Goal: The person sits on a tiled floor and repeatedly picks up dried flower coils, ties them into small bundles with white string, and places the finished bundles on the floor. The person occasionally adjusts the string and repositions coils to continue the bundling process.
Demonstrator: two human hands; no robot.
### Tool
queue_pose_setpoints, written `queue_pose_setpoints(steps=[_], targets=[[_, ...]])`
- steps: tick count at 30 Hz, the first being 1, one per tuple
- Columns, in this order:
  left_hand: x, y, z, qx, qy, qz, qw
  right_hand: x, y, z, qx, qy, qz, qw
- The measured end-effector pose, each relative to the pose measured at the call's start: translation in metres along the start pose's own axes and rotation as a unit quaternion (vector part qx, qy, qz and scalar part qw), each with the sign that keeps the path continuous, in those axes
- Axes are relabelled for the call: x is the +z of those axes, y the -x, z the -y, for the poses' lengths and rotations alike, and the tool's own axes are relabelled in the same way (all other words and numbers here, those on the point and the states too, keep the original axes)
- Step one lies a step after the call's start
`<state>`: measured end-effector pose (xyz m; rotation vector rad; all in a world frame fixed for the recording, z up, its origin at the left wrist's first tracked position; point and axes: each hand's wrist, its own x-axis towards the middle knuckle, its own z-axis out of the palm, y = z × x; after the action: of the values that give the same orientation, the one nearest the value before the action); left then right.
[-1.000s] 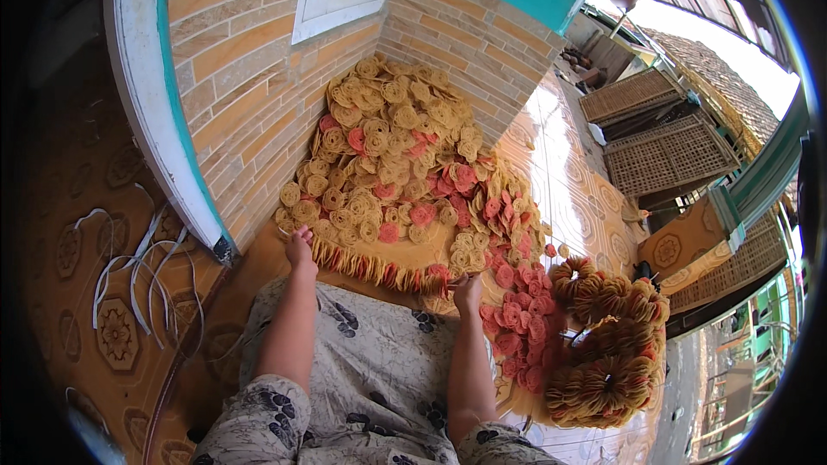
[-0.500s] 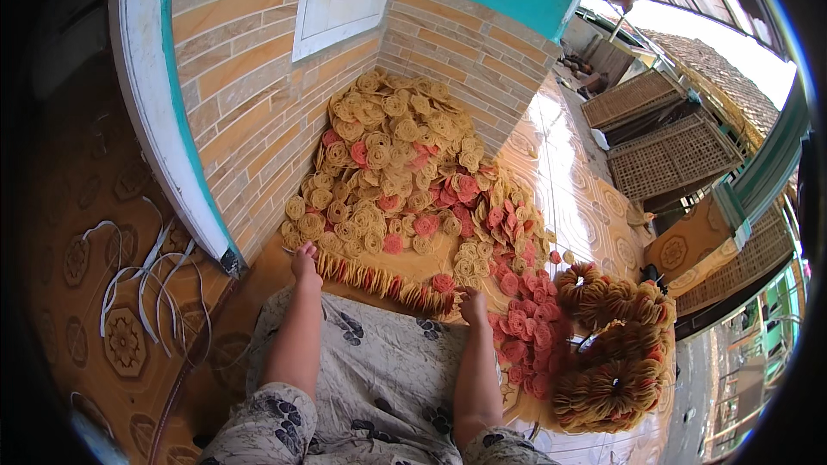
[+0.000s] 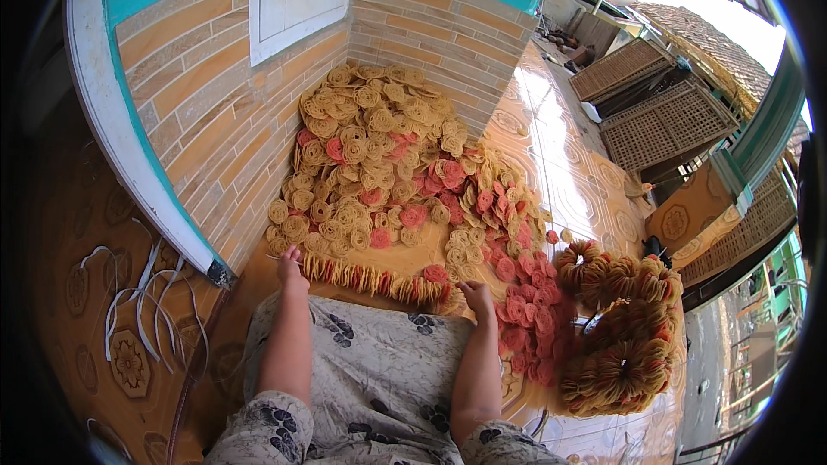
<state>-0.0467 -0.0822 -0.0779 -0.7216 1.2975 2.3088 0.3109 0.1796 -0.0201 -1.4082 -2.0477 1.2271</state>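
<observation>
A row of round, coiled cracker-like discs (image 3: 370, 280), mostly yellow with some red, stands on edge in front of my lap as if threaded together. At its left end my left hand (image 3: 293, 267) is closed in a pinch, with a thin pale strip end showing by the fingers. My right hand (image 3: 476, 297) is beside the row's right end, fingers pinched together; what they hold is too small to make out. A loose red disc (image 3: 435, 273) lies on top near that end. Beyond is a big heap of loose yellow and red discs (image 3: 370, 146).
Several finished bundles of strung discs (image 3: 620, 370) lie to my right, beside a pile of red discs (image 3: 530, 314). Loose white strips (image 3: 155, 301) lie on the tiled floor to my left. A brick-patterned wall (image 3: 207, 95) rises behind the heap; woven racks (image 3: 668, 125) stand far right.
The view has shifted a little, so the heap and wall sit further left. Both hands stay at the two ends of the row; my right fingers have lifted slightly from its end.
</observation>
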Motion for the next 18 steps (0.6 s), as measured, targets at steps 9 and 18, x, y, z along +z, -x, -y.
queue_pose_setpoints(steps=[9, 18], targets=[[-0.002, -0.004, 0.0, -0.021, 0.016, -0.013, 1.0, -0.007, -0.005, 0.002, 0.061, -0.213, 0.023, 0.975], [-0.009, -0.016, 0.003, -0.006, 0.037, 0.0, 0.999, -0.012, 0.001, 0.005, 0.125, 0.218, -0.377, 0.892]])
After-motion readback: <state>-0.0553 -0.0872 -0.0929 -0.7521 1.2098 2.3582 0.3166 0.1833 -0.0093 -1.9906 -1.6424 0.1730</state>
